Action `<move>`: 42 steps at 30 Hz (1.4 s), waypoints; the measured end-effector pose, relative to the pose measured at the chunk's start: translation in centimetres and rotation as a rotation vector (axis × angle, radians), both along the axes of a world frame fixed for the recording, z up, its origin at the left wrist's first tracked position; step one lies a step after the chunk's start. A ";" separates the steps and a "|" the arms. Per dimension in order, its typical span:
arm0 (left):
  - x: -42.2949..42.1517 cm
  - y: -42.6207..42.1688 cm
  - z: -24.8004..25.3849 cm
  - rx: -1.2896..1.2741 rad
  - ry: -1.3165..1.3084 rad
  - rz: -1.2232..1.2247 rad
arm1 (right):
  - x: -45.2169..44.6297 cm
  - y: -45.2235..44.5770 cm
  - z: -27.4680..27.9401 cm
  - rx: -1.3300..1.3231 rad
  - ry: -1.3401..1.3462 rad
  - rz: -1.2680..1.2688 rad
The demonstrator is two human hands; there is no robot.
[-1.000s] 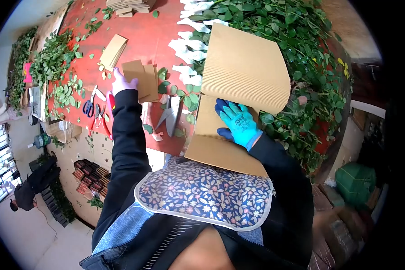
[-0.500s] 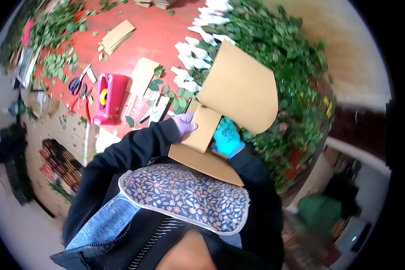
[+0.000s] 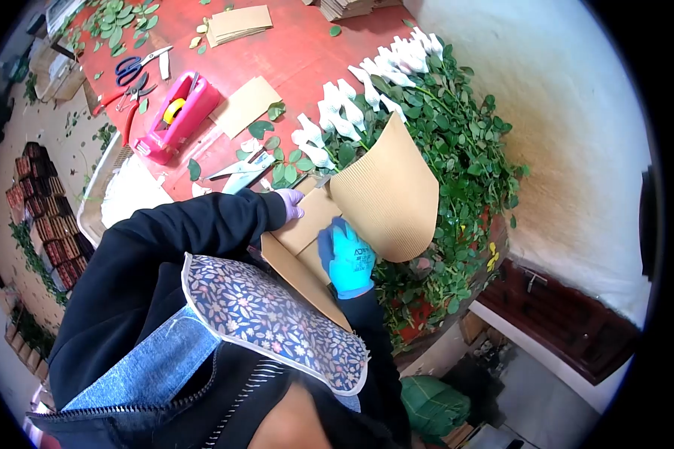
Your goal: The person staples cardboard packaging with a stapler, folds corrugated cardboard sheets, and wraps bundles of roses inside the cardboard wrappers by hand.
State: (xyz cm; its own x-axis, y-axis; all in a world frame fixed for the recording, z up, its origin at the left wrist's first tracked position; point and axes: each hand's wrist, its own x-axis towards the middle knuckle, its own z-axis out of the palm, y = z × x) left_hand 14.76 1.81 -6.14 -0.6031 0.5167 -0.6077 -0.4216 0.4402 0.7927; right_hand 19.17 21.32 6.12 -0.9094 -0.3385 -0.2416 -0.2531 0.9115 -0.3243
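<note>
My left hand (image 3: 292, 206), in a thin purple glove, grips the left edge of a folded corrugated cardboard piece (image 3: 305, 221); part of its fingers is hidden. The cardboard has a wide curved flap (image 3: 389, 196) standing up at the far right and another flap (image 3: 307, 278) tilted toward my apron. Between the two flaps, my right hand (image 3: 348, 258), in a blue work glove, is closed against the middle panel, with its fingertips partly hidden. White-sleeved flower heads (image 3: 342, 112) on leafy stems (image 3: 460, 176) lie just beyond the curved flap.
On the red table (image 3: 277, 60) are a pink tape dispenser (image 3: 178, 120), blue-handled scissors (image 3: 131, 69), red pruning shears (image 3: 131, 93), a pale-handled cutting tool (image 3: 243, 172), flat cardboard sheets (image 3: 247, 105) and a cardboard stack (image 3: 240, 24). Loose leaves (image 3: 281, 168) lie near my left hand.
My view has turned, shifting the table's contents. My right hand has moved from beside the curved flap onto the middle panel. The curved flap now bends more; my left hand keeps hold of the cardboard.
</note>
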 end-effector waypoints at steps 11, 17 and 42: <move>0.1 0.8 1.3 -0.192 0.282 -0.098 | -0.1 -0.9 -1.7 -0.035 0.012 0.164; 0.1 0.8 1.7 -0.207 0.359 -0.155 | -0.1 -0.9 -2.0 -0.061 0.015 0.139; -1.6 -1.0 7.4 -0.394 0.656 -0.563 | 0.5 -0.7 -3.2 0.091 0.052 0.130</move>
State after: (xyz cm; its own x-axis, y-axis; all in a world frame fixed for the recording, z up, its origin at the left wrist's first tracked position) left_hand 13.15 0.86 1.31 -0.6109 0.6656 -0.4287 0.4107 0.7293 0.5471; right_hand 19.63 20.64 2.95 -0.8713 -0.4331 -0.2307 -0.3852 0.8949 -0.2252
